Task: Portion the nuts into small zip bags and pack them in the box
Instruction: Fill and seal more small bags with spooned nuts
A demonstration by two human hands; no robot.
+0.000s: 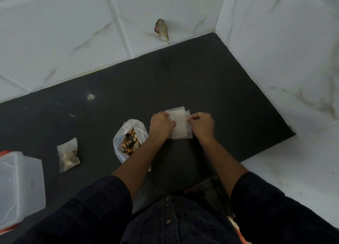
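1. Your left hand (161,125) rests on the left edge of a small stack of empty zip bags (180,123) lying flat on the dark countertop (220,89). Its fingers are curled down onto the plastic, and the thumb side seems to pinch the top sheet, though the exact grip is hard to read from above.
2. Your right hand (201,124) is at the right edge of the same stack, with the fingertips (190,117) pinching a bag edge. At least two offset layers show at the top right corner of the stack.
3. The stack sits between your two hands, roughly in the middle of the counter and well away from the tiled walls.
4. Just to the left of your left wrist stands the large clear bag of nuts (130,139). Its mouth is open and the brown and tan nuts show inside. Your left forearm passes just beside it and covers its lower right corner.
5. Further left, apart from the large bag, one small filled zip bag (68,154) lies flat on the counter with a portion of nuts in its lower half.
6. At the far left edge of the view sits the translucent plastic box (20,187), with a bit of orange showing at its top and bottom corners. You cannot tell from here whether anything is inside it.
7. On the back wall, a small dark fitting (162,29) juts from the white marbled tiles (55,32), above the counter.
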